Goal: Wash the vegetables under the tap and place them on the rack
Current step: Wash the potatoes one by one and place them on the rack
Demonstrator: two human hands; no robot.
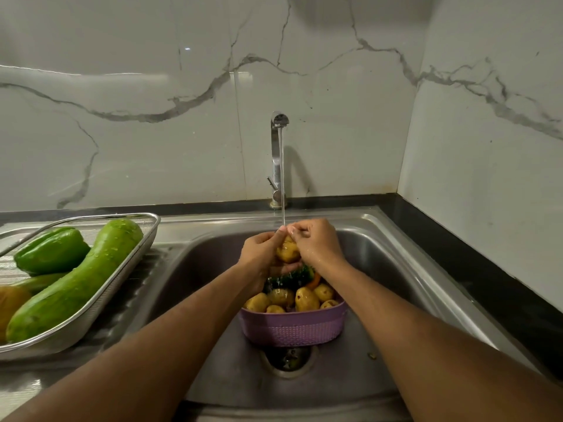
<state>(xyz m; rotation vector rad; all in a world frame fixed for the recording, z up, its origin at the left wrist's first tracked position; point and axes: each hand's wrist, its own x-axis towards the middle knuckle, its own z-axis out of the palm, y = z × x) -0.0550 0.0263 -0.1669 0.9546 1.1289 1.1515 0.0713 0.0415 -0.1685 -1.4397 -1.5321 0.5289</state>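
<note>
At centre frame, beneath the running tap (279, 123), both hands meet around a single potato (288, 250). Left hand (259, 254) wraps the potato from the left side with fingers curled under and around it. Right hand (316, 240) grips it from the right and above, fingers bent over the top. A thin stream of water (282, 178) falls straight from the spout onto the fingertips and the top of the potato. Skin of the potato is wet and glossy.

Directly below the hands, lower centre of the frame, a purple basket (292, 328) stands in the steel sink (380, 257), just above the drain (288, 357). It holds several more potatoes (306, 299), with dark green leafy matter (297, 274) and an orange piece (315, 280) behind them; what the orange piece is cannot be told.

At left of the frame, a wire-mesh rack (134, 260) rests on the ribbed draining board (128, 303) beside the sink bowl. In the rack lie a long pale-green gourd (76, 284), beaded with water drops, set diagonally, a darker green vegetable (51, 249) touching it at the upper left, and a brownish-yellow item (12, 303) at the far left edge, cut off by the frame.

Across the upper frame, a marble-patterned wall (152, 102) with grey veins runs behind the tap and turns a corner at the right. A dark counter (457, 245) borders the sink at right.
</note>
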